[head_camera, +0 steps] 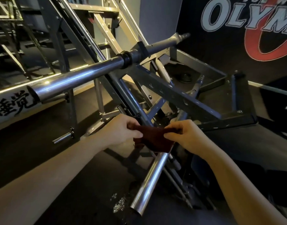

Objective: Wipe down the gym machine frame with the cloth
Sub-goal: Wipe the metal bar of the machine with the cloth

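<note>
Cloth (153, 140), maybe maroon, between left hand (121, 129), right hand (186, 135)

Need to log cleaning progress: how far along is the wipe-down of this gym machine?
Done: nothing shows as clearly wiped. In hand: the left hand and right hand pinch the dark red cloth stretched across the slanted chrome tube. Probably left: the long upper bar and the scuffed grey beam.

cloth (153, 140) over lower tube (149, 182) | left hand (121, 130) left end | right hand (185, 133) right end
</note>
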Available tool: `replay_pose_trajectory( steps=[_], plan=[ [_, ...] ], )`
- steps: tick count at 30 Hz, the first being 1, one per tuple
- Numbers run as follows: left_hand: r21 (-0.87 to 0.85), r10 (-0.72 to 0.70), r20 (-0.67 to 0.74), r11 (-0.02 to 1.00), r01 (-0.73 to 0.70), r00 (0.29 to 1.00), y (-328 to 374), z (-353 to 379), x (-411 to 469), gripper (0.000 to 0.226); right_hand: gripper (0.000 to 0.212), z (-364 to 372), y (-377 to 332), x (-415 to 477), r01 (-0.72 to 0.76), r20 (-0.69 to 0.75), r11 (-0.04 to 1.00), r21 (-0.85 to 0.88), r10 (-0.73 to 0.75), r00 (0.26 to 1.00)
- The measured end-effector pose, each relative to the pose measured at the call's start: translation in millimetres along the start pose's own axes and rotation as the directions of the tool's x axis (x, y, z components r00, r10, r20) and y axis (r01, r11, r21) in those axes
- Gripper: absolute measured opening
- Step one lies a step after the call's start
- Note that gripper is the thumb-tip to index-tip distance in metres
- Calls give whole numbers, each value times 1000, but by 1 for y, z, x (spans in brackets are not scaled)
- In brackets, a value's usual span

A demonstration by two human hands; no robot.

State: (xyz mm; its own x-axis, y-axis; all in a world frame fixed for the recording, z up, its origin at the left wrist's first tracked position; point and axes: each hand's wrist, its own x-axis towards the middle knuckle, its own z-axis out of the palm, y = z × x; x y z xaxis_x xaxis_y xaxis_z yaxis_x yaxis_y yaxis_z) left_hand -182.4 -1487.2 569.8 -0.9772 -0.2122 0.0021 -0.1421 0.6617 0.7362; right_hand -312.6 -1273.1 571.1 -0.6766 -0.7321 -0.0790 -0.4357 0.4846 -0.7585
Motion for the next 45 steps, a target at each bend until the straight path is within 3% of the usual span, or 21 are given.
replay_pose_trajectory(
  steps=[3,5,7,11,14,17,19,22,23,26,28,30,32,34,36,40,43,45],
  plan=[
    [-241,-43,93,968,65,995,2,-11,-7,14,11,-11,-1,-6,-1,99,999,-55,6,995],
    [-435,-43,161,894,110,986,1,-6,-12,21,17,-7,-6,-8,-22,182,996,91,5,983],
    [-510,-42,165,852,122,985,-4,4,-14,23,27,9,-13,-7,-87,281,970,225,21,959],
    [-436,-29,99,897,70,995,-23,23,-18,23,19,41,-3,-4,-81,229,976,203,33,973],
    [-324,28,218,945,46,975,-46,29,-31,29,17,50,17,-9,-135,216,945,299,71,974],
    [-162,-12,283,985,61,959,-74,29,-40,23,18,51,34,-15,-185,195,887,422,110,975],
    [-254,-29,280,962,103,959,-85,29,-44,28,19,53,41,-17,-190,186,864,466,114,976],
    [-493,-4,324,853,172,946,-76,41,-42,65,17,64,43,-19,-178,227,875,450,81,971],
    [-528,6,345,828,189,939,-73,47,-39,66,16,70,43,-20,-174,244,880,441,70,967],
    [-530,-45,330,818,225,943,-71,62,-31,38,18,82,49,-23,-199,280,876,439,78,957],
    [-493,-116,221,844,213,968,-77,73,-31,26,19,90,56,-27,-253,309,885,391,132,942],
    [-336,-108,27,936,111,994,-80,86,-38,19,13,100,61,-31,-321,317,911,259,234,919],
    [-78,43,-157,995,-56,987,-84,101,-48,16,13,112,61,-32,-431,283,857,282,355,891],
    [129,228,-198,970,-206,953,-93,112,-55,15,12,122,57,-30,-520,246,725,452,459,854],
    [186,296,-150,946,-267,943,-100,118,-58,15,13,128,54,-29,-547,241,599,585,515,822],
    [19,227,-160,974,-227,961,-102,122,-68,19,19,135,55,-28,-528,270,461,713,514,814],
    [-169,82,-121,980,-102,989,-96,117,-73,44,24,136,54,-31,-495,266,519,697,454,851],
    [-163,3,-58,987,-12,998,-93,112,-71,63,28,137,52,-33,-482,283,565,670,406,869]
  ],
)
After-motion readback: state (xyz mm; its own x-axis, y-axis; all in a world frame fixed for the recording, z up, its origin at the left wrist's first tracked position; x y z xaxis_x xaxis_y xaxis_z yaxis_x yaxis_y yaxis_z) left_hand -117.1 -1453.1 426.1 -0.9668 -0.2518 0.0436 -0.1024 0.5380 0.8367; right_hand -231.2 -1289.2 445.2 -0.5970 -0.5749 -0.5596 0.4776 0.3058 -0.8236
